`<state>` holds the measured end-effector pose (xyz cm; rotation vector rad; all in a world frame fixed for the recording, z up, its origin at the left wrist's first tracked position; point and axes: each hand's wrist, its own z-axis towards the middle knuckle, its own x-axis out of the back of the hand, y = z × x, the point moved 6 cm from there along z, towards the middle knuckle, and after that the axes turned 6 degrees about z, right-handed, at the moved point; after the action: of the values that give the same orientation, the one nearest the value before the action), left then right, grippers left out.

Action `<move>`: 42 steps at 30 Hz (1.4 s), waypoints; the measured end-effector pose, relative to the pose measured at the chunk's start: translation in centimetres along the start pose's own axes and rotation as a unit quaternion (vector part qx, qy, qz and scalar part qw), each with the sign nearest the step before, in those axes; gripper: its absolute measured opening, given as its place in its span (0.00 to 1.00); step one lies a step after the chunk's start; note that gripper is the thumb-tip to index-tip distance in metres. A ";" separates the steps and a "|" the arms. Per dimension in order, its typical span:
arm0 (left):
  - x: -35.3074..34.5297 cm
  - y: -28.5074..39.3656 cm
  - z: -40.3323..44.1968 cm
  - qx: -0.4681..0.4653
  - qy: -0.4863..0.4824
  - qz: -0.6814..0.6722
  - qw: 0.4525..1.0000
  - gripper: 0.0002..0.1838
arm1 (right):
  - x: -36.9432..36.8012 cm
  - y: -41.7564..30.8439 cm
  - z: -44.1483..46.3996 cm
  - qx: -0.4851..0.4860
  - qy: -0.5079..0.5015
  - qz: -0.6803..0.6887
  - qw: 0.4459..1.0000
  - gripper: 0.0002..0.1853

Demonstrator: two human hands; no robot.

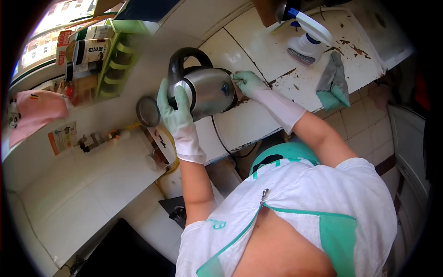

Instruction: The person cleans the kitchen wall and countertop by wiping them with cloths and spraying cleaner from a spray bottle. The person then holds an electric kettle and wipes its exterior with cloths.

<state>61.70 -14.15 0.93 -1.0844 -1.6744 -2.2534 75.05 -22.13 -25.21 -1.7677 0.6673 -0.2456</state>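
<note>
A steel kettle (212,91) with a black handle is held tilted on its side above the white counter, its base facing right. My left hand (177,115), in a pale green and white glove, grips the kettle at its top end, below the handle. At the kettle's base is my right hand (250,85), gloved alike, with its fingers closed together; what they pinch, if anything, is hidden. A round metal lid (148,111) is left of my left hand.
A spray bottle (305,48) and a grey-green cloth (333,83) are on the stained counter (244,39) at right. A green rack (115,64) with jars stands at upper left, near a pink cloth (39,113). A dark cable (221,138) hangs below the kettle.
</note>
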 end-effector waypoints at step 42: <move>-0.5 -0.6 0.2 -0.020 0.027 -0.044 0.998 0.28 | -6.0 -19.6 -11.8 0.414 0.084 -0.057 0.905 0.11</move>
<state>61.88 -13.88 0.24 -0.9658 -1.6944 -2.3573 70.43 -25.22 -2.24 -0.9668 0.4715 -0.6611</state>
